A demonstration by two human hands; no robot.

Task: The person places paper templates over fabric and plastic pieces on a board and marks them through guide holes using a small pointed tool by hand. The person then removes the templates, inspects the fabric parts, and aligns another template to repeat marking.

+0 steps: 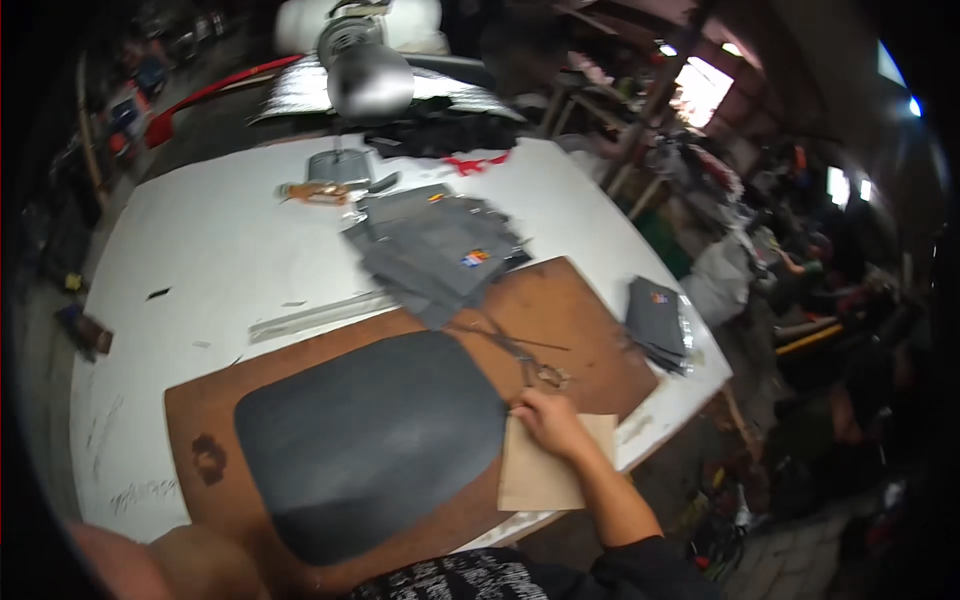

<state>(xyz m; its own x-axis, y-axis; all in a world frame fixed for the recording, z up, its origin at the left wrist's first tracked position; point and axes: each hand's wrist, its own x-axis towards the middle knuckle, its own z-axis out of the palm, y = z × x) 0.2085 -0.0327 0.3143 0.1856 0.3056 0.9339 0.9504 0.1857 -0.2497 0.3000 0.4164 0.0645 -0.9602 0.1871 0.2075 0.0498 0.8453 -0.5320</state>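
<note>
A large dark grey rounded sheet point(370, 440) lies on a brown board point(200, 400) on the white table. At its right edge is my right hand point(550, 420), fingers closed and bent over the top of a tan rectangular sheet point(545, 470); whether they grip the sheet edge is blurred. Scissors point(530, 365) lie just above that hand. At the lower left my left hand or forearm point(190, 565) shows only as a blurred patch, its fingers not distinguishable.
Grey pieces with small colourful patches point(440, 245) are piled beyond the board, beside a pale strip point(320, 317). Another grey stack point(657, 325) sits near the right edge of the white table point(220, 230). A machine point(370, 80) stands at the back. A person point(810, 255) is far right.
</note>
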